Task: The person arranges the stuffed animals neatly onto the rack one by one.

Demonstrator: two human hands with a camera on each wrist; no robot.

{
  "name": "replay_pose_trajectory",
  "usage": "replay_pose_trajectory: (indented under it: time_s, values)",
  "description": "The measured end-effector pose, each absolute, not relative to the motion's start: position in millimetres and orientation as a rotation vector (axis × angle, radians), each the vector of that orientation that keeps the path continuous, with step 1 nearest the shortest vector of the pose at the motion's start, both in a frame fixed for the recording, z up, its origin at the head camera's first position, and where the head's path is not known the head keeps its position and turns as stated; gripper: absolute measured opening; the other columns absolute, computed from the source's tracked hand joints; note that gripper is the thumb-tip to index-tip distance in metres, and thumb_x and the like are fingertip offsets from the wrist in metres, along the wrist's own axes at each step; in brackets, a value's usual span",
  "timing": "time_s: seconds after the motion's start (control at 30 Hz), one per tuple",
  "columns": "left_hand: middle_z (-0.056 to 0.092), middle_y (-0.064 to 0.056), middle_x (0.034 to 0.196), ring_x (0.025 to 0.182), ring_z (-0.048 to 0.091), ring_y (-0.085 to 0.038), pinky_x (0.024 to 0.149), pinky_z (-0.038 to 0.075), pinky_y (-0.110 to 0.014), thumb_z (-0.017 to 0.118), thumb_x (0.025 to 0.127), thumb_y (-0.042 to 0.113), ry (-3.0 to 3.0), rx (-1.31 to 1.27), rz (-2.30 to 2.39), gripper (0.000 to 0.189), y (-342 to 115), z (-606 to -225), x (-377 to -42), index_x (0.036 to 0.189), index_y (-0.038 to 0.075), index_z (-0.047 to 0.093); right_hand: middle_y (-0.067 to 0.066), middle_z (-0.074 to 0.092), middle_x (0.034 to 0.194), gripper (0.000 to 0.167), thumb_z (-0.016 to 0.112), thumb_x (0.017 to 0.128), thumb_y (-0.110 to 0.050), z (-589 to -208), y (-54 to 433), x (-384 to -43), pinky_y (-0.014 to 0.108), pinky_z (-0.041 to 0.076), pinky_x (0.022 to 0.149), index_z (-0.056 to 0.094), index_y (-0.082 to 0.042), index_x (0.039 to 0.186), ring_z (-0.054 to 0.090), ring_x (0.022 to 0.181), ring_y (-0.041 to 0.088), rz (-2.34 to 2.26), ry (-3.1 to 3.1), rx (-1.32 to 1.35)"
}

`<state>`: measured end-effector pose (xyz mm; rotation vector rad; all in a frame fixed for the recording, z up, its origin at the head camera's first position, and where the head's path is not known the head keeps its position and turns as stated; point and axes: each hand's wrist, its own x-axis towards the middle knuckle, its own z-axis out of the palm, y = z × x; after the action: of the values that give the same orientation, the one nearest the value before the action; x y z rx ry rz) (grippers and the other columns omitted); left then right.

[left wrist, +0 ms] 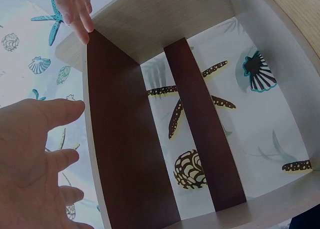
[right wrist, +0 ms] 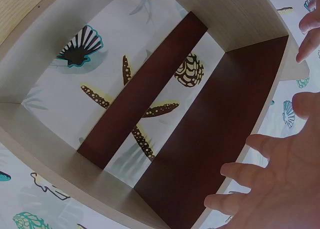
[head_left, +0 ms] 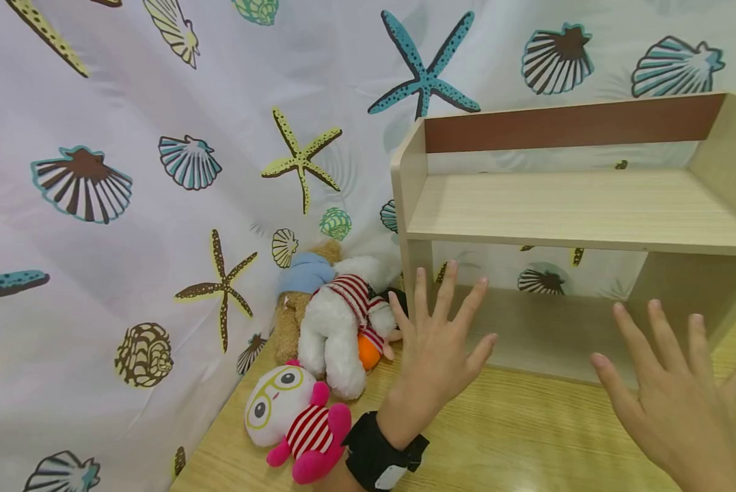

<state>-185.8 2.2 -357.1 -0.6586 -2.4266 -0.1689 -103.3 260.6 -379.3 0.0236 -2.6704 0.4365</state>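
Zero grip: left hand [head_left: 432, 348] and right hand [head_left: 678, 389] apart, fingers spread, before the shelf [head_left: 564, 205] at 3 o'clock; rear plush toys [head_left: 329, 324] at 7 o'clock, likely propped on the fabric backdrop [head_left: 232, 184] for support.

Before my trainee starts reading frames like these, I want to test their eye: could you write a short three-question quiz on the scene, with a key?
1. True or false: the left grip is holding a toy.
2. Fill in: in the head view, the printed starfish just above the shelf unit is ____.
3. Where does the pink-and-white toy lie?
A) on the upper board
B) on the table
C) on the lower board

Key: 1 False, it holds nothing; 2 blue; 3 B.
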Motion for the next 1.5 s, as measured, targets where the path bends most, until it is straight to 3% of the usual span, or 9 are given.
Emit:
replay_pose_trajectory:
  time_s: [0.5,0.83,1.0,1.3,1.5]
  values:
    - [0.008,-0.003,0.167,0.149,0.006,-0.042,0.101,0.019,-0.079,0.059,0.095,0.056,-2.481,-0.674,-0.259,0.071,-10.9,-357.1,-179.5,0.157,0.033,0.032,0.025,0.001,0.162,0.068,0.043,0.105,-0.045,-381.7,267.3,-102.1,0.076,-0.027,0.087,0.018,-0.012,0.160,-0.013,0.142,0.054,0.504,-2.691,0.040]
    - [0.014,0.000,0.166,0.147,0.016,-0.043,0.100,0.020,-0.078,0.058,0.097,0.052,-2.489,-0.684,-0.318,0.070,-22.5,-359.2,-177.1,0.157,0.031,0.031,0.027,0.002,0.161,0.066,0.045,0.105,-0.042,-384.4,271.4,-103.5,0.081,-0.018,0.091,0.023,-0.007,0.157,-0.012,0.139,0.062,0.541,-2.629,0.043]
    - [0.020,-0.001,0.165,0.147,0.017,-0.042,0.101,0.018,-0.079,0.054,0.100,0.051,-2.498,-0.711,-0.417,0.065,-28.4,-357.2,-173.9,0.157,0.028,0.034,0.030,0.003,0.161,0.064,0.045,0.105,-0.038,-386.2,273.8,-102.5,0.082,-0.006,0.098,0.025,-0.003,0.155,-0.007,0.136,0.067,0.566,-2.567,0.044]
    - [0.022,0.000,0.164,0.147,0.014,-0.042,0.102,0.006,-0.080,0.053,0.101,0.049,-2.555,-0.677,-0.693,0.064,-57.9,-351.3,-169.9,0.157,0.028,0.032,0.039,0.009,0.155,0.059,0.044,0.106,-0.034,-384.9,276.5,-105.1,0.072,-0.006,0.108,0.034,0.009,0.145,-0.002,0.137,0.066,0.569,-2.493,0.083]
    - [0.025,-0.002,0.163,0.146,0.015,-0.045,0.102,0.002,-0.080,0.055,0.100,0.047,-2.547,-0.603,-0.769,0.065,-79.6,-352.2,-172.0,0.157,0.026,0.032,0.037,0.010,0.156,0.061,0.048,0.104,-0.031,-387.4,279.2,-106.4,0.075,0.000,0.106,0.032,0.011,0.145,0.004,0.139,0.063,0.653,-2.367,-0.025]
